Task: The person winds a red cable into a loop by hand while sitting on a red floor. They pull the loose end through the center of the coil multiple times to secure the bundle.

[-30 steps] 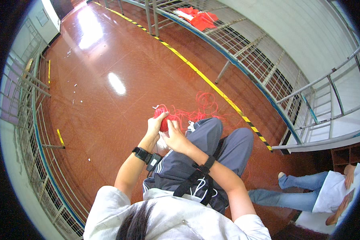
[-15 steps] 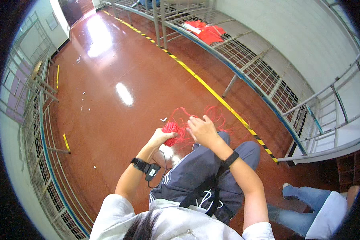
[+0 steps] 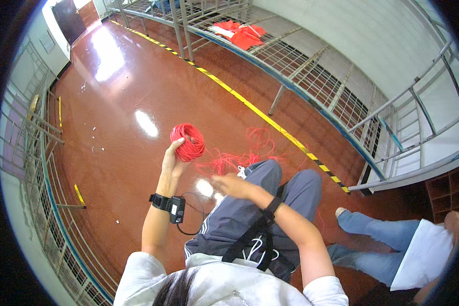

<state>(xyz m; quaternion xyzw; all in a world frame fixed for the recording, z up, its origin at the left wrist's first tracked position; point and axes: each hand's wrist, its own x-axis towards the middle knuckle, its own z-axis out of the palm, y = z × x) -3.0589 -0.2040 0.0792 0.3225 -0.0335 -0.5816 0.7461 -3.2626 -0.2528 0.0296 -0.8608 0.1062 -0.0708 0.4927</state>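
My left hand [image 3: 173, 162] is closed on a round coil of red cord [image 3: 191, 145], with the thumb on its near left side and the other fingers mostly hidden behind it. The coil is held up over the floor. To its right, a loose tangle of the same red cord [image 3: 224, 162] lies spread past my knees. My right hand [image 3: 232, 185] is beside my thigh, below the tangle. Motion smears its fingers, and whether cord runs between them cannot be made out. A small white object [image 3: 241, 172] lies near the tangle, by my knee.
A metal bunk bed frame [image 3: 311, 76] with orange-red cloth [image 3: 242, 34] on its slats runs along the right. Another metal frame [image 3: 48, 178] lines the left. Yellow-black tape [image 3: 250, 106] crosses the floor [image 3: 137, 168]. At lower right sits another person in jeans [image 3: 375, 229].
My left hand has lifted the coil up and left, turning its ring into view. My right hand has dropped away from the cord, down and left toward my thigh. The view has shifted slightly.
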